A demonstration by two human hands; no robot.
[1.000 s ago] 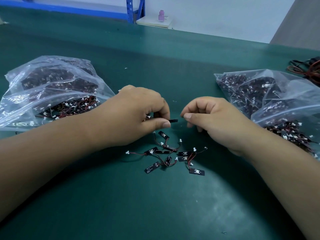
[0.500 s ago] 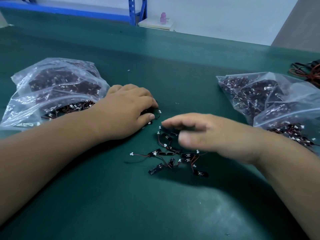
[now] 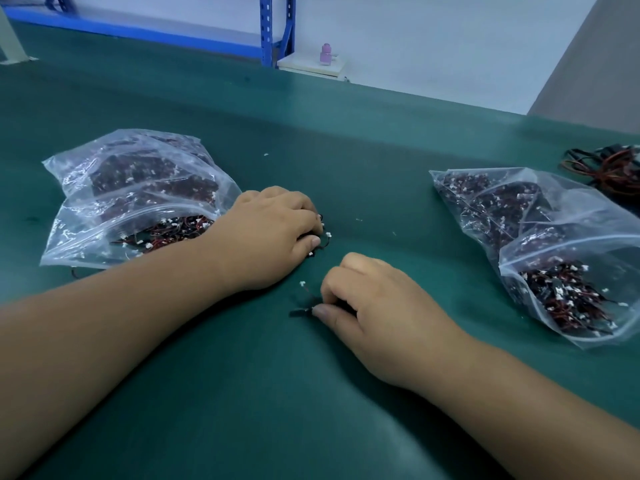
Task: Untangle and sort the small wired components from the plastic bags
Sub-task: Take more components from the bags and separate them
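Left hand: the left hand (image 3: 273,233) lies palm down on the green surface (image 3: 242,393), with its fingers curled over a small bunch of wired parts (image 3: 320,237). A few white plugs and thin dark wires peek out at the fingertips. I cannot tell if it grips them or just covers them.
Right hand: the right hand (image 3: 377,306) is bent into a loose fist on the surface. Its thumb and fingers are pinching a small black part (image 3: 300,311), which sticks out to the left of the thumb tip.
Loose plug: one white plug (image 3: 302,284) on a thin wire lies just beside the right hand, between the two hands.
Left bag: a clear left bag (image 3: 131,199) full of dark parts with white plugs lies by the left wrist. Its open mouth faces the hand, and parts show at the opening.
Right bag: a clear right bag (image 3: 540,244) with the same kind of parts lies well apart from the right hand, mouth open toward the near edge.
Far corner: a heap of red and black wires (image 3: 609,168) lies behind the right bag.
Behind the surface: a blue shelf post (image 3: 266,29) and a small pink bottle (image 3: 326,54).
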